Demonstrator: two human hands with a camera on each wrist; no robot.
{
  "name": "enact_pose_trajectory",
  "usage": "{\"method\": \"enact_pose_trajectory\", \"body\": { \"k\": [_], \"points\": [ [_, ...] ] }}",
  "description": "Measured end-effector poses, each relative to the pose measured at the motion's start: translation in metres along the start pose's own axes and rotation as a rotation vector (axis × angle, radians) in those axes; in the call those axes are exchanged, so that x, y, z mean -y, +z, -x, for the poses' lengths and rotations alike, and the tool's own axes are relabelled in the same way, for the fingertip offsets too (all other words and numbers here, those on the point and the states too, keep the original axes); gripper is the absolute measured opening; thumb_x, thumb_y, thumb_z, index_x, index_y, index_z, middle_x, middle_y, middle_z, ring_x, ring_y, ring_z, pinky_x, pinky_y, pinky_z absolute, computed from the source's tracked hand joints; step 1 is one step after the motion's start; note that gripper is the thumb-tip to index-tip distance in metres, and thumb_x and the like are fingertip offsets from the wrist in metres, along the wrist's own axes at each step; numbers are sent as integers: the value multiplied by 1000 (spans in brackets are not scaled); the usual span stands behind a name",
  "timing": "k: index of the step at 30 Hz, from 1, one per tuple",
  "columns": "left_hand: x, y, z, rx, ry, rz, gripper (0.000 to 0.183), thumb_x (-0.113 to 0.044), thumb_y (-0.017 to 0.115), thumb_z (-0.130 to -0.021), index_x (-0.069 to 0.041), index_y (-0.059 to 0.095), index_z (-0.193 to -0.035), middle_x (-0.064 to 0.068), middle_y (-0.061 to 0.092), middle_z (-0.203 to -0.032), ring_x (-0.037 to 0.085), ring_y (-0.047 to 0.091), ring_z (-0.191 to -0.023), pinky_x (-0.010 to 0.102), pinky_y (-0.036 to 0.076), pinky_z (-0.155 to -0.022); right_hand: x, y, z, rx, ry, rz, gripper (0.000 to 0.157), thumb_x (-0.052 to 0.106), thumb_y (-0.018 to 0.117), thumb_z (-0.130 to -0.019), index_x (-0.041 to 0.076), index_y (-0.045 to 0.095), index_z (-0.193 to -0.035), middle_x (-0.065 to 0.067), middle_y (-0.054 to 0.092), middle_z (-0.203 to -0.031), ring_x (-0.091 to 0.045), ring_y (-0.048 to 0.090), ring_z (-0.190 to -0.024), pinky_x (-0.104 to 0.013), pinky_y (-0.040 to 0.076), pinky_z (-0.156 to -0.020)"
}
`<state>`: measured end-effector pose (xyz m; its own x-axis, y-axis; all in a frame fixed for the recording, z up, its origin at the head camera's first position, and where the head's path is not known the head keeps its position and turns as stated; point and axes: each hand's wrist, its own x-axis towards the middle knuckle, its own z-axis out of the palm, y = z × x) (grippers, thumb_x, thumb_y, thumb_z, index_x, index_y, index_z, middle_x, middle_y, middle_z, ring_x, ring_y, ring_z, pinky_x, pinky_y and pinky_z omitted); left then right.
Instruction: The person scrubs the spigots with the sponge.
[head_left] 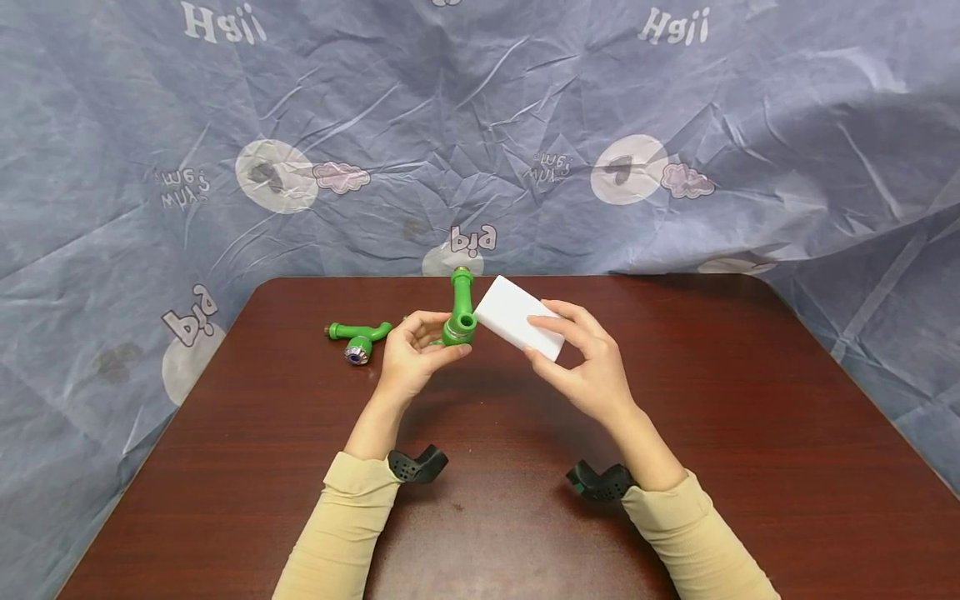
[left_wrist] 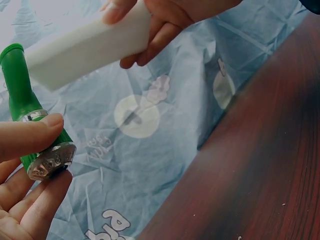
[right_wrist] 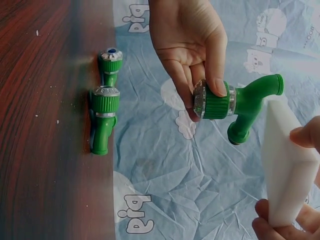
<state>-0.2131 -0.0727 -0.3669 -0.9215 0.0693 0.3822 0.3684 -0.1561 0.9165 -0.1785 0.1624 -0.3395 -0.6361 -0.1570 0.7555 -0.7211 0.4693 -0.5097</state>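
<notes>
A green tap [head_left: 462, 293] with a silver-trimmed knob is pinched by my left hand [head_left: 411, 354], raised above the table. In the left wrist view, thumb and fingers grip the tap's knob end [left_wrist: 52, 160]. My right hand [head_left: 594, 364] holds a white sponge block [head_left: 513, 312] between thumb and fingers, tilted, just right of the tap. In the right wrist view the sponge [right_wrist: 285, 165] lies close by the tap's spout [right_wrist: 270, 86]; whether they touch I cannot tell.
Another green tap [head_left: 358, 333] lies on the brown table [head_left: 480, 533], left of my left hand. The right wrist view shows two taps lying there, the nearer one [right_wrist: 104, 122] overlapping the other [right_wrist: 110, 65]. A blue-grey printed cloth [head_left: 480, 150] hangs behind the table.
</notes>
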Motion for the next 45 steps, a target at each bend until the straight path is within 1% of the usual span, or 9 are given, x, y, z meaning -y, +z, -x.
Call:
{"method": "enact_pose_trajectory", "body": {
  "k": [3,8,13,19,24,28,32,35,45],
  "points": [
    [1,3,0,3,-7,-10,46,13,78,-64,6,62,-107,6,68,-97,16,65,-89,30,55,-74,1,2,1,-8,-14,-2,37,4,78,-70,11,71,-105,-8,60,-118,-25,57,-106,-20,43,-84],
    [2,9,3,59,-11,-21,46,15,77,-64,9,59,-106,17,66,-103,15,65,-90,37,55,-76,2,5,2,66,-45,24,35,10,78,-72,14,71,-106,-5,59,-120,-23,56,-110,-26,44,-87],
    [1,12,6,113,-24,-30,46,15,76,-65,8,59,-106,20,65,-103,14,67,-84,33,56,-74,2,3,1,53,-52,64,33,15,77,-73,15,71,-106,-4,59,-120,-21,56,-109,-29,46,-85],
    [0,14,7,161,-38,-12,47,14,77,-65,8,59,-107,11,67,-99,14,67,-79,31,56,-72,-6,-2,0,-42,76,187,33,16,78,-73,15,71,-105,-6,60,-117,-22,58,-104,-37,48,-76],
    [1,14,8,151,-38,4,47,16,76,-65,9,59,-108,9,67,-98,13,67,-80,31,56,-73,-10,-5,0,-113,165,228,33,17,78,-73,15,71,-105,-6,61,-117,-22,58,-104,-37,46,-74],
    [2,13,7,142,-24,-19,46,14,77,-65,8,60,-108,14,67,-100,13,67,-82,32,55,-74,-6,-4,-1,-104,68,141,34,13,78,-72,15,71,-105,-5,61,-117,-22,57,-106,-28,45,-80],
    [2,13,6,135,-19,-34,45,14,77,-65,8,59,-106,19,66,-102,13,66,-83,33,56,-74,-1,-3,-2,5,-61,18,36,7,78,-69,12,71,-104,-9,60,-117,-26,57,-106,-23,43,-86],
    [2,13,6,132,-18,-42,44,14,77,-65,9,60,-106,21,65,-104,14,66,-85,32,55,-74,1,-2,-2,52,-92,-22,37,5,79,-68,11,71,-103,-11,60,-117,-28,57,-107,-24,43,-88],
    [1,13,6,177,5,-16,46,14,76,-66,8,62,-109,19,65,-108,16,66,-86,33,55,-75,-10,-5,-1,-86,97,161,34,14,79,-72,15,71,-106,-5,61,-117,-21,58,-105,-33,46,-78]
  ]
}}
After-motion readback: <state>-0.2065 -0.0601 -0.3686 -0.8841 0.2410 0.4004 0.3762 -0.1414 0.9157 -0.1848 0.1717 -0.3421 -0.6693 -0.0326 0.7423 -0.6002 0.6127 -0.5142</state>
